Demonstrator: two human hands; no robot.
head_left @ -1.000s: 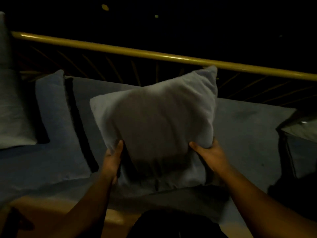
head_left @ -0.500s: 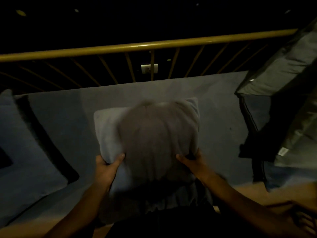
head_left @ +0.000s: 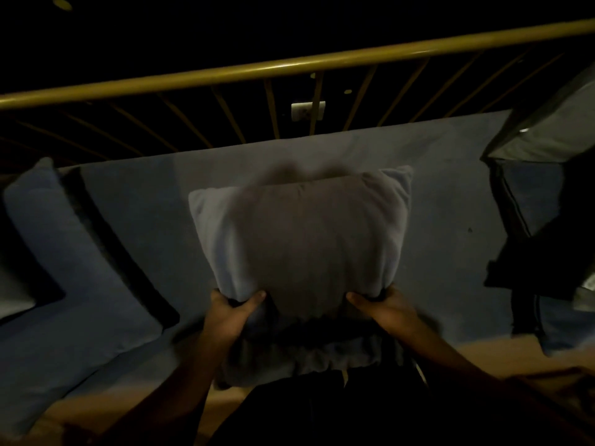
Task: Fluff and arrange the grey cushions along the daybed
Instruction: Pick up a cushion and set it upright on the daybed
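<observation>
Pretty dim in here. Behind the bed there's a yellow metal railing (head_left: 289, 64) with thin slanted bars, a white wall outlet (head_left: 307, 111) showing through, everything beyond just black.

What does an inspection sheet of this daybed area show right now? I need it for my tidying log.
Surface: grey-blue daybed mattress, bare at the middle.
Job's things: square grey fabric cushion, held up by its lower corners; blue-grey cushion with dark border lying at left.
Clutter: dark grey bundle of cushions or covers at the right end, too dim to identify.
Grippers: left hand and right hand each pinch the grey cushion.
Cables: nothing seen.
Surroundings: yellow rail with slats; white wall socket behind; dark room.
</observation>
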